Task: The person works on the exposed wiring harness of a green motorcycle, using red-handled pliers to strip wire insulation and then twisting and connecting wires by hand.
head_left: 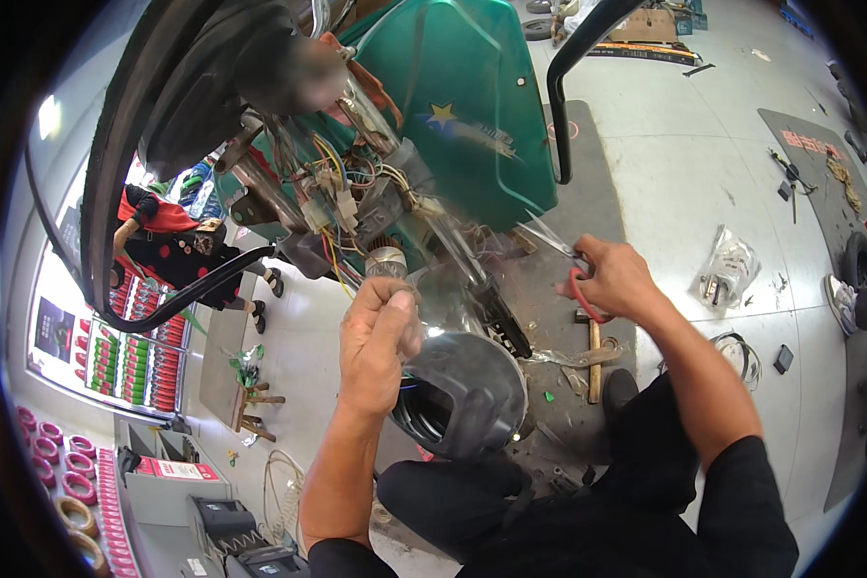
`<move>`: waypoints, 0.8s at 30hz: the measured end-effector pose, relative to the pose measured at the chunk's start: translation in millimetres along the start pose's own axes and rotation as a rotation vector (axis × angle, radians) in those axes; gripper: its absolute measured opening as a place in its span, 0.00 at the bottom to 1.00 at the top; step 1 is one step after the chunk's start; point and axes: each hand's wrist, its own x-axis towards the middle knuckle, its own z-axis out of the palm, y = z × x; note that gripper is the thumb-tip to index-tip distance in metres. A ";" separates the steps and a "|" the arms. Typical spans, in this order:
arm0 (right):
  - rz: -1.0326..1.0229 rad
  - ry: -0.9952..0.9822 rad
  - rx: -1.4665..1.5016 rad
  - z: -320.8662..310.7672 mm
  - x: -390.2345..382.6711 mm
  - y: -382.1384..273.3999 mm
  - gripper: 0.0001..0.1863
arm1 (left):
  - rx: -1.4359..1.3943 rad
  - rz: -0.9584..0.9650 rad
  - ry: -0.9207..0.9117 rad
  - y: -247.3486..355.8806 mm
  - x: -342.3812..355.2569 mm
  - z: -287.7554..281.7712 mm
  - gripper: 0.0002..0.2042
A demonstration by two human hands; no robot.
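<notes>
We read the step in hand as close work at the front of a stripped-down vehicle, with scissors held ready; we can't tell what is to be cut. A snip would call for bringing the blades across, leftward, to the left hand, which would need to stay steady.

Left hand — closed, fingers curled, thumb folded over the index finger, just below the metal stem; whether it pinches anything thin, we can't tell. Its forearm rises nearly straight from the lower edge.

Right hand — gripping the scissors by the red handles, elbow bent out to the right, forearm slanting up and inward. The blades look slightly parted, aimed up-left, away from us, near the green panel.

Loose wires lie beyond the left hand; a black round cover sits between the forearms, and a hammer below the right hand.
</notes>
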 end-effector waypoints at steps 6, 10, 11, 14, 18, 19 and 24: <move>0.121 -0.480 -0.461 88.2 24.9 172.8 0.24 | 0.266 0.027 -0.036 2.6 4.8 -5.4 0.07; 0.266 -0.508 -0.419 164.4 15.5 263.2 0.25 | 0.405 0.060 0.016 -7.5 0.3 -16.4 0.08; 0.297 -0.418 -0.351 180.6 10.3 284.9 0.26 | 0.453 0.074 0.022 -7.0 -0.8 -14.9 0.08; 0.403 -0.270 -0.199 211.9 -5.9 322.0 0.22 | 0.557 0.090 0.058 -7.7 -1.4 -7.6 0.09; 0.305 -0.071 -0.263 242.8 -15.3 338.1 0.20 | 0.603 0.104 0.054 -8.8 -4.5 -2.6 0.09; 0.305 -0.119 -0.245 246.4 -24.3 341.7 0.19 | 0.630 0.099 0.043 -9.5 -6.1 -0.8 0.09; 0.160 -0.688 -0.454 275.1 -37.2 396.7 0.17 | 0.605 0.027 -0.040 -3.3 9.9 22.0 0.06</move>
